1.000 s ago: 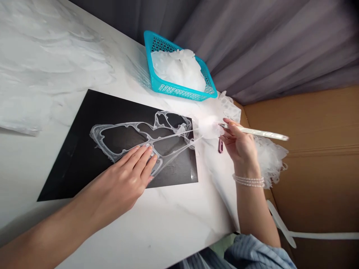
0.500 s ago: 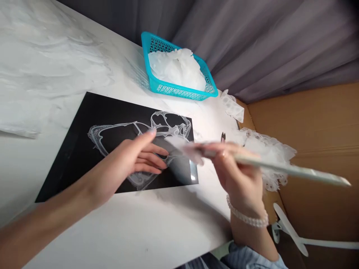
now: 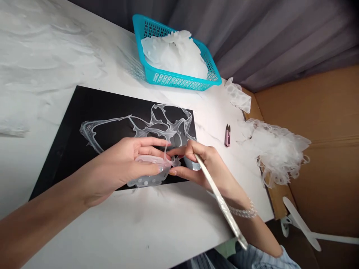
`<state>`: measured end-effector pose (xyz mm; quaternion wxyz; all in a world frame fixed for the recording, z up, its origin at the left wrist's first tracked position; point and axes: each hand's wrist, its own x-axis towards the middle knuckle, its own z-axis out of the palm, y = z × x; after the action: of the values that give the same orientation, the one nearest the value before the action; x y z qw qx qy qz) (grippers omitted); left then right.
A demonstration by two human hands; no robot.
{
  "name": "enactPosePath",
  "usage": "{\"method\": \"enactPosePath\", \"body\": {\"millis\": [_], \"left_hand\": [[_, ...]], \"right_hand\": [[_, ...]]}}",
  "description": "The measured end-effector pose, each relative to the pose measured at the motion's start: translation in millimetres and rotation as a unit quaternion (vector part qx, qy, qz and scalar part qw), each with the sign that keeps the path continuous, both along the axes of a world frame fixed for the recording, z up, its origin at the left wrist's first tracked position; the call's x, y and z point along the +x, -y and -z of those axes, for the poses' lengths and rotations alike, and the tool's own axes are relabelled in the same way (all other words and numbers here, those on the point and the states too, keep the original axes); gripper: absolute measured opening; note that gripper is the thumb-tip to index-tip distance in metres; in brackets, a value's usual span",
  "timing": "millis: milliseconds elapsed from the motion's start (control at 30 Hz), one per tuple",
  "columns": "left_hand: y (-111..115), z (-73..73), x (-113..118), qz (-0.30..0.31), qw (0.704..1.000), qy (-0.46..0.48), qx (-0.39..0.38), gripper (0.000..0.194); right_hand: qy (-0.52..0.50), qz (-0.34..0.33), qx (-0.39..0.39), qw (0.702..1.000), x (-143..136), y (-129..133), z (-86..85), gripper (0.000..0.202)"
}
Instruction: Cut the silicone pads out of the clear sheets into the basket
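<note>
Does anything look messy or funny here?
Yes: the tangled white scraps on the right look odd, because they hang over the edge of the table by the cardboard, while the white pieces sit inside the blue basket.

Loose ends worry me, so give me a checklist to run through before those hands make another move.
1. Left hand gripping the thin, translucent, white-dotted piece: ok, between thumb and fingers.
2. Right hand holding the slim, pearly-white stick-shaped tool: ok.
3. Tool's front end in sight: not ok, hidden at the hand.
4. Piece detached from the clear, lacy film web: cannot tell, fingers cover the join.
5. Small, purplish, dark-bladed snips away from both hands: ok.
6. Turquoise, rectangular plastic basket upright: ok.
</note>
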<state>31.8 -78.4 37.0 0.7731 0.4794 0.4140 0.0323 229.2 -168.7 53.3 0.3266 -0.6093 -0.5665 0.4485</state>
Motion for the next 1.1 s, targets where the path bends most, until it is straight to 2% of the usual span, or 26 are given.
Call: {"method": "enactPosePath", "body": {"millis": [100,200,367,600,700,833,967,1100], "left_hand": [[1,-6.3,3,-0.010,0.999,-0.038,0.036,0.054],[3,-9.3,5,-0.008,0.997,-0.064,0.034,0.057],[3,-10.0,4,0.011,0.998,-0.066,0.015,0.072],[5,-19.2,5,0.003,0.997,-0.072,0.022,0.069],[6,-20.4,6,0.002,0.997,-0.071,0.020,0.071],[6,-15.7,3,0.001,0.998,-0.060,0.010,0.072],[5,-10.8,0,0.012,0.999,-0.027,-0.025,0.079],[7,-10.1,1,0.014,0.999,-0.013,-0.045,0.083]], "right_hand": [[-0.049,0.026,0.001,0.998,-4,1,7.3,0.047],[-0.095,0.048,0.006,0.994,-4,1,10.0,0.049],[-0.146,0.063,0.006,0.987,-4,1,7.4,0.050],[-0.201,0.074,-0.010,0.977,-10,0,4.8,0.049],[-0.193,0.076,-0.001,0.978,-13,0,4.7,0.050],[-0.155,0.074,0.049,0.984,-19,2,1.0,0.051],[-0.091,0.055,0.106,0.989,-25,8,-0.8,0.048],[0.003,0.053,0.186,0.981,-27,14,6.5,0.045]]}}
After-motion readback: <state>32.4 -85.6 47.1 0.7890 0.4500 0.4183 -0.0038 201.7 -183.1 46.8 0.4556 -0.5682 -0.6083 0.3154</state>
